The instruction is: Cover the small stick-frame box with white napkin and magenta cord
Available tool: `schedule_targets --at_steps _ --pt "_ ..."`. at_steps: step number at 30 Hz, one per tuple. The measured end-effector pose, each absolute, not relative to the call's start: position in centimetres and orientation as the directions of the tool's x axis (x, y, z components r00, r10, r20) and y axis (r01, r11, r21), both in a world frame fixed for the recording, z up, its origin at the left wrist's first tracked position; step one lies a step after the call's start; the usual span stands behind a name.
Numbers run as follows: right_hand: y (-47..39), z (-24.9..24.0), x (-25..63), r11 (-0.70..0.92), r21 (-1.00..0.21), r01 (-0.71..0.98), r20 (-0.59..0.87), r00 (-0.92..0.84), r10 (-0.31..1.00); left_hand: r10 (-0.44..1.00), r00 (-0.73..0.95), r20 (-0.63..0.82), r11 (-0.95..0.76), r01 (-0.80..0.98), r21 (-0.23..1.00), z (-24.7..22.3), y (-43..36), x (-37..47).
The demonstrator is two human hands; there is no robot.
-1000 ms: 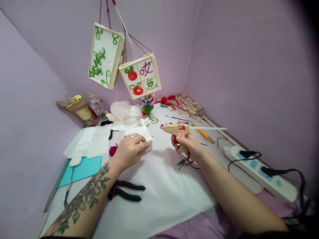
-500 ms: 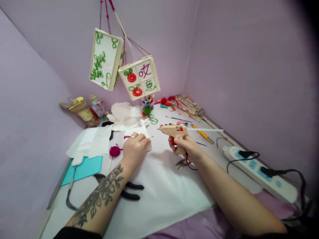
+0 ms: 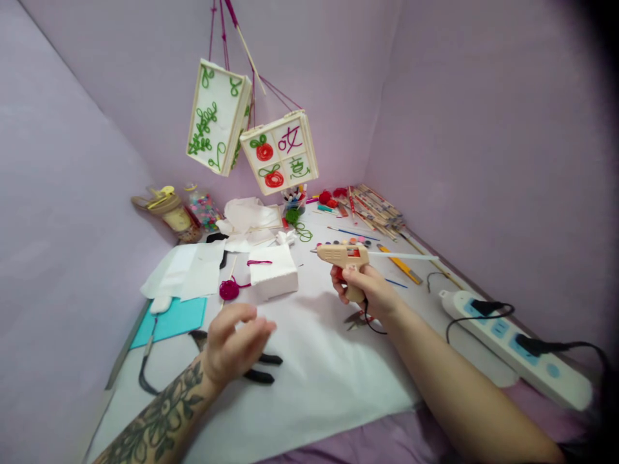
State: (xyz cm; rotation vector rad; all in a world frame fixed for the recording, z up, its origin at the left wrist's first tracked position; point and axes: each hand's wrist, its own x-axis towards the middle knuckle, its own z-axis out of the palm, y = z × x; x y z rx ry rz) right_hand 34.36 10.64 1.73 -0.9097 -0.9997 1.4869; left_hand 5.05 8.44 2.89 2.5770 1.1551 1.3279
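Note:
Fingers curled and slightly apart, my left hand [image 3: 236,341] hovers above the black-handled pliers [image 3: 264,368], with nothing visible in it. My right hand [image 3: 365,290] is wrapped round the grip of a beige glue gun [image 3: 341,255], whose nozzle points left and whose white glue stick sticks out at the back. Between and beyond the hands stands a white box [image 3: 275,277] with a short line of magenta yarn [image 3: 260,262] on its top. A magenta yarn ball [image 3: 229,289] lies at the box's left, its strand reaching the box. Scissors [image 3: 358,320] lie below my right hand.
A power strip [image 3: 517,348] with plugged black cables lies at the right. Two decorated lanterns [image 3: 220,119] [image 3: 280,153] hang above the back. A yellow cutter [image 3: 399,264], a turquoise board [image 3: 169,321], white sheets [image 3: 181,270] and a drink cup [image 3: 176,219] lie around.
My left hand has let go of the white box and moved back toward me and left, uncovering the box. My right hand still holds the glue gun. The view has shifted slightly.

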Motion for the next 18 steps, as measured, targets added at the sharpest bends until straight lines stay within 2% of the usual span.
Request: schedule_targets --at_steps 1,3,6,8,10,13,18 --pt "10.6 1.7 34.3 -0.082 -0.934 -0.348 -0.036 -0.135 0.990 0.586 0.288 0.757 -0.719 0.616 0.322 3.3 8.8 5.4" --pt "10.6 1.6 34.4 -0.098 -0.932 -0.350 -0.051 -0.141 0.989 0.620 0.103 0.778 -0.643 0.634 0.429 4.0 9.7 6.1" --pt "10.5 1.3 34.5 -0.097 -0.927 -0.363 -0.049 -0.140 0.989 0.808 -0.153 0.569 -0.384 0.595 0.706 4.2 11.1 6.3" --pt "10.5 1.1 34.6 -0.084 -0.930 -0.359 -0.037 -0.137 0.990 0.879 -0.249 0.407 -0.232 0.522 0.821 3.8 11.8 6.0" --pt "10.5 1.0 34.5 -0.074 -0.935 -0.348 -0.030 -0.131 0.991 0.896 -0.260 0.359 -0.202 0.480 0.853 3.1 12.3 5.7" --pt "10.3 1.0 34.5 -0.090 -0.944 -0.316 -0.053 -0.123 0.991 0.894 -0.244 0.376 -0.242 0.445 0.863 1.9 12.9 5.6" --pt "10.1 0.6 34.6 -0.164 -0.958 -0.235 -0.135 -0.135 0.982 0.958 -0.201 0.203 -0.136 0.305 0.943 0.8 13.4 5.3"
